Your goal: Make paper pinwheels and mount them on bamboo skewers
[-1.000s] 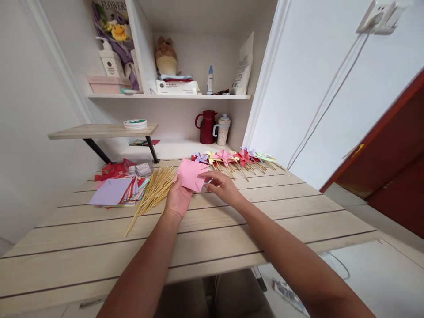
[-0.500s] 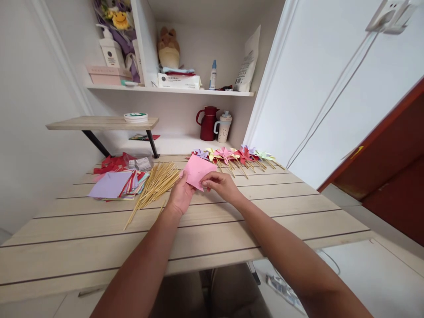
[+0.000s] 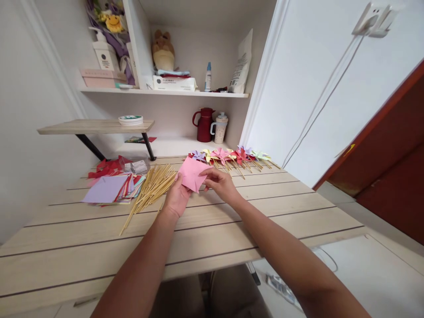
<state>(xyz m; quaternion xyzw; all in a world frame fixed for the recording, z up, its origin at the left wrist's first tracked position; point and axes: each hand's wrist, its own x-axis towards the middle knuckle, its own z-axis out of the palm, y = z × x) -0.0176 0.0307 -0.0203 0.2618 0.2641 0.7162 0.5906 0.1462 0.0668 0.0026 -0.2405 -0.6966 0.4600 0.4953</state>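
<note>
While you leaned over the table (image 3: 232,229), your left hand (image 3: 176,197) sat under the pink paper (image 3: 192,173), thumb pressed on its near-left edge, fingers curled shut beneath it. Your right hand (image 3: 221,183) came in from the other side, fingertips pinched closed on the paper's right corner, which looked folded in toward the middle. So both hands had hold of that one sheet, and it was lifted just off the table, tilted up toward you, roughly at the centre of the far half.

Just left of your left hand lay the sticks (image 3: 150,189), a loose fanned bundle, one stray reaching toward the near edge. Beside them, further left, sat the paper stack (image 3: 111,189), a lilac sheet on top with red, blue and green edges showing beneath. Behind that stack were red scraps (image 3: 106,167) and a small clear bag (image 3: 137,166).

Beyond the pink paper, a row of pinwheels (image 3: 232,157) lay along the back of the table, touching and overlapping, their sticks pointing right and toward you. Against the wall stood a red jug (image 3: 202,125) and a cup (image 3: 220,128) side by side. Up on the shelf (image 3: 165,92) sat a plush toy (image 3: 163,52).
</note>
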